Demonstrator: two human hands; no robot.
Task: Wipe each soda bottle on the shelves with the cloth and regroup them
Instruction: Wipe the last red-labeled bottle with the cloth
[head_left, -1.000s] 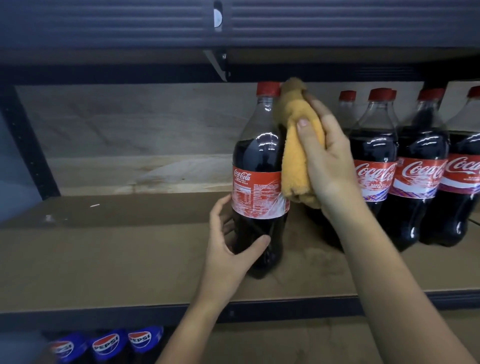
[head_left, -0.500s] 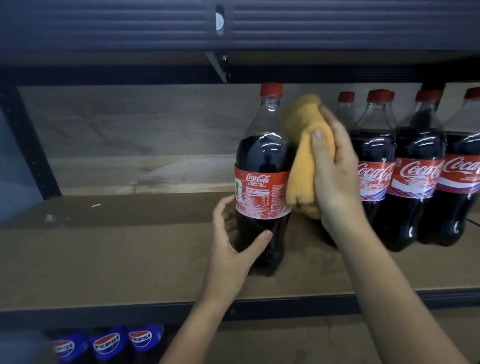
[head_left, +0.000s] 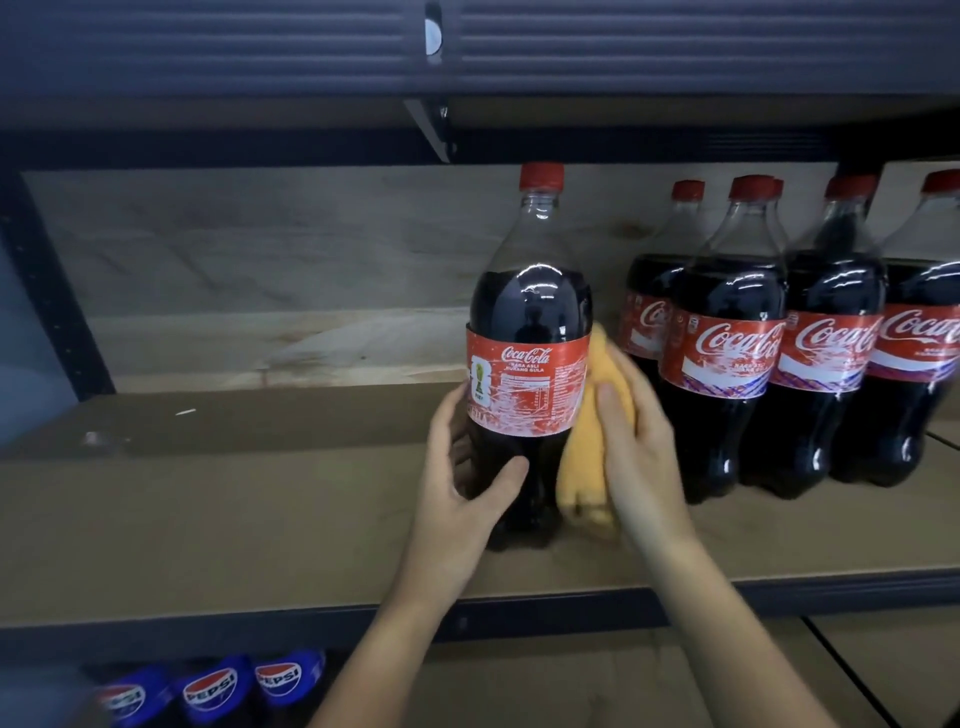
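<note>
Head cam: Coke bottle stands upright on the shelf, cap up, label facing us, left of the other Cokes. Left hand wraps its lower body. Right hand, fingers curled on the yellow cloth, has slid from the neck down to the label's side, so this one's nearly wiped.

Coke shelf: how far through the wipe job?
Done: nothing visibly finished. In hand: the left hand grips the lone Coca-Cola bottle low down, while the right hand presses the yellow cloth against its right side. Left: the grouped Coca-Cola bottles at right and the Pepsi bottles below, none touched now.
</note>
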